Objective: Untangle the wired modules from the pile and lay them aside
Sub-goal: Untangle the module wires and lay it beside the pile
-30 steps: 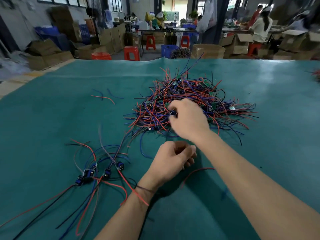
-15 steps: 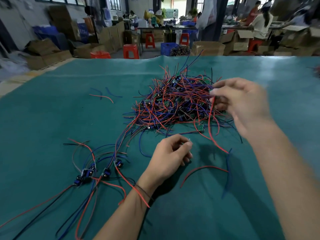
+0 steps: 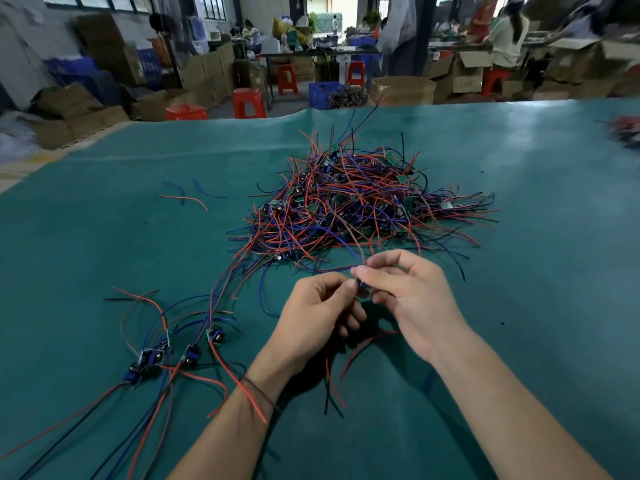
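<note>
Our fingers [image 3: 360, 271] on both hands pinch one small module [image 3: 361, 285] just in front of the pile [image 3: 363, 202], its wires trailing beneath. We judge it nearly freed; next we must draw those leads clear and lay it with the sorted modules [image 3: 173, 351] at left.

A teal-covered table [image 3: 519, 237] carries a tangled pile [image 3: 360, 202] toward its far edge, separated modules [image 3: 169, 355] near-left, and loose wire offcuts [image 3: 187, 199] far-left.
</note>
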The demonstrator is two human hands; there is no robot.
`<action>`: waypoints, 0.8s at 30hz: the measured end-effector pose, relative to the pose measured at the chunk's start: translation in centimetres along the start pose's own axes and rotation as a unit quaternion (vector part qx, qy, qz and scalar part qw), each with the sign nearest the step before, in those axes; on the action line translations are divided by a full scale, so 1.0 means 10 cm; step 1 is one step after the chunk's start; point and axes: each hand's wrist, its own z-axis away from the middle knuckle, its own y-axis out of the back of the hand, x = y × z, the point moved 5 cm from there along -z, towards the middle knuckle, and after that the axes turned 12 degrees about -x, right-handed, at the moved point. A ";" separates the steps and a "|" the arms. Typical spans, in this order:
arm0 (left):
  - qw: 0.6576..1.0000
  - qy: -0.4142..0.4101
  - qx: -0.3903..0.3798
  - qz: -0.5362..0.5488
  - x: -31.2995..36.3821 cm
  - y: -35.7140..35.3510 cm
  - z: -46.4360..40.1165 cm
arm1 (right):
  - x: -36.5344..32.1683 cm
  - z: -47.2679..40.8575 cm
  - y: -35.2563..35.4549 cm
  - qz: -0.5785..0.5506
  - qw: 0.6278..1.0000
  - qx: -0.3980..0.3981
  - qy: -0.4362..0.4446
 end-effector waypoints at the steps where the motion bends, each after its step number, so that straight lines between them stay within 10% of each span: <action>1: 1.000 0.002 0.003 -0.007 -0.01 0.00 0.00 | 0.01 0.00 0.01 -0.012 1.000 -0.008 -0.011; 9: 0.998 0.004 -0.002 -0.067 -0.05 0.01 -0.01 | 0.02 -0.05 0.13 -0.010 0.995 -0.082 -0.052; 15: 0.996 -0.002 -0.014 -0.088 -0.02 0.00 -0.01 | -0.14 -0.07 0.28 0.238 0.965 0.039 0.102; 24: 0.994 -0.006 -0.045 -0.097 0.04 -0.05 0.00 | -0.36 -0.01 0.70 0.236 0.925 0.221 0.199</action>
